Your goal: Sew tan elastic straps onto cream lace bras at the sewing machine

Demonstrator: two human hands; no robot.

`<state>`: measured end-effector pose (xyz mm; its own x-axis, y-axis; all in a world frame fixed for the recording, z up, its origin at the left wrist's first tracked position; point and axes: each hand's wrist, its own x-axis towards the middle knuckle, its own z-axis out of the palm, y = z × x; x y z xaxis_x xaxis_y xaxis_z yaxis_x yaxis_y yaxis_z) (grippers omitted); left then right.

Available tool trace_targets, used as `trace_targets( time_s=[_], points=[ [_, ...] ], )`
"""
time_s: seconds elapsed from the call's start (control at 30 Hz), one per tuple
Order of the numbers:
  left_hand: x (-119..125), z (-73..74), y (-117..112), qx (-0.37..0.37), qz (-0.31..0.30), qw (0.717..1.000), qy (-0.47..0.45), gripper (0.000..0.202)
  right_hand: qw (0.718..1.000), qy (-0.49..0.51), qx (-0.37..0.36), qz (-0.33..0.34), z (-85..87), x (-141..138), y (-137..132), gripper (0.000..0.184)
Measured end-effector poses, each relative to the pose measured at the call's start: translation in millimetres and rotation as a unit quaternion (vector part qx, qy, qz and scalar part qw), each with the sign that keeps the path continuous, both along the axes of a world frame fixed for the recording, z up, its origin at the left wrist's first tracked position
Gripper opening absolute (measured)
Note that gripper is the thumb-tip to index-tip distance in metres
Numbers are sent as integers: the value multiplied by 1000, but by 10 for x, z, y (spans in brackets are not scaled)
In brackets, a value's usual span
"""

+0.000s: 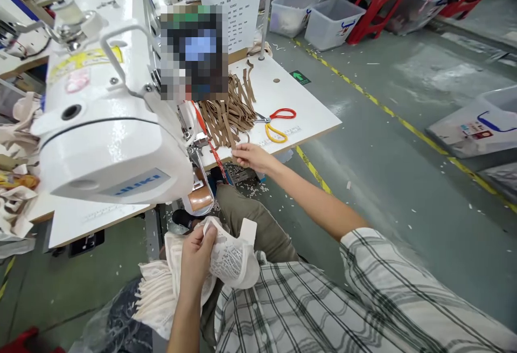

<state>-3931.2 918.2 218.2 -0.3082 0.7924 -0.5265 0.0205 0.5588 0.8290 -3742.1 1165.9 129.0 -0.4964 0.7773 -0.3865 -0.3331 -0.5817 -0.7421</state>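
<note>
The sewing machine (109,143) hides much of the table on its far side, and its rear end runs past the upper edge. A block of coarse pixels (194,51) just right of the machine masks whatever lies there; the smaller lines on the printed sheet (239,11) behind it are hard to read. Below the machine, the left forearm covers part of a stack of pale pieces (155,293), so where that stack ends cannot be told. The scissors (267,120), right of the machine, have their blade tips lost in a pile of brown strips (226,108).

The left hand (197,253) is raised below the machine's front end, thumb on top, clasping the edge of a white lace cup piece (232,258); the fingers behind the fabric are out of sight. The piece hangs over the lap, in front of the checked shirt (283,310). The right arm stretches out to the machine's right, its elbow nearly straight. The right hand (250,157), at the table's front edge, pinches the end of a brown strip (233,140) between thumb and fingertips; its palm is turned from view.
</note>
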Motion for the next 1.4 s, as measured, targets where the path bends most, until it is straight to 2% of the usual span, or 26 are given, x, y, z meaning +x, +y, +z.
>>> trace_targets(
  time_s=[0.13, 0.27, 0.37, 0.43, 0.47, 0.5, 0.57, 0.67, 0.73, 0.77, 0.83, 0.9, 0.93, 1.0, 1.03, 1.07, 1.13, 1.17, 1.23, 1.33, 1.4],
  points=[
    [20, 47, 19, -5, 12, 1000, -23, 46, 996, 66, -43, 43, -35, 5, -409, 13],
    [33, 190, 23, -4, 37, 996, -78, 48, 979, 143, -52, 133, 92, -19, -893, 27],
    [40, 293, 39, -10, -23, 995, -94, 46, 960, 214, 34, 176, 213, -61, -1222, 24],
    [40, 312, 55, -30, -85, 990, -105, 46, 954, 224, 104, 169, 261, -101, -1359, 12],
    [41, 307, 59, -35, -105, 988, -110, 47, 956, 217, 113, 162, 270, -126, -1409, 9],
    [44, 294, 60, -33, -113, 986, -115, 49, 960, 214, 97, 153, 270, -153, -1455, 10],
    [57, 261, 49, -15, -105, 988, -113, 48, 962, 230, -1, 147, 250, -211, -1559, 14],
    [78, 226, 14, 10, -109, 991, -78, 42, 932, 250, -173, 198, 202, -280, -1757, 31],
    [79, 210, -9, 22, -132, 990, -42, 40, 924, 226, -205, 231, 151, -297, -1865, 36],
    [73, 199, -21, 25, -147, 988, -26, 39, 932, 203, -192, 233, 111, -293, -1894, 36],
    [48, 165, -47, 21, -172, 985, -7, 38, 964, 120, -108, 214, -15, -264, -1893, 36],
    [7, 110, -80, -1, -181, 983, -1, 40, 980, -34, 53, 188, -216, -220, -1834, 35],
    [-17, 78, -99, -14, -180, 984, 0, 42, 965, -124, 151, 177, -340, -199, -1800, 34],
    [-66, 13, -140, -43, -180, 983, -1, 44, 888, -268, 326, 183, -611, -176, -1754, 34],
    [-88, -14, -160, -57, -188, 981, -3, 45, 849, -306, 383, 196, -740, -174, -1746, 36],
    [-107, -36, -180, -70, -199, 977, -6, 46, 823, -323, 417, 209, -854, -179, -1743, 37],
    [-138, -61, -215, -90, -221, 971, -13, 48, 809, -328, 435, 219, -999, -195, -1719, 29],
    [-152, -67, -229, -93, -222, 971, -13, 49, 813, -331, 430, 211, -1017, -200, -1679, 23],
    [-175, -73, -247, -90, -195, 977, -8, 50, 823, -347, 416, 172, -937, -191, -1503, 20],
    [-189, -89, -233, -77, -130, 988, -8, 49, 825, -387, 406, 74, -576, -136, -994, 29],
    [-168, -103, -198, -70, -111, 991, -24, 48, 811, -421, 407, 6, -271, -113, -558, 32]
  ],
)
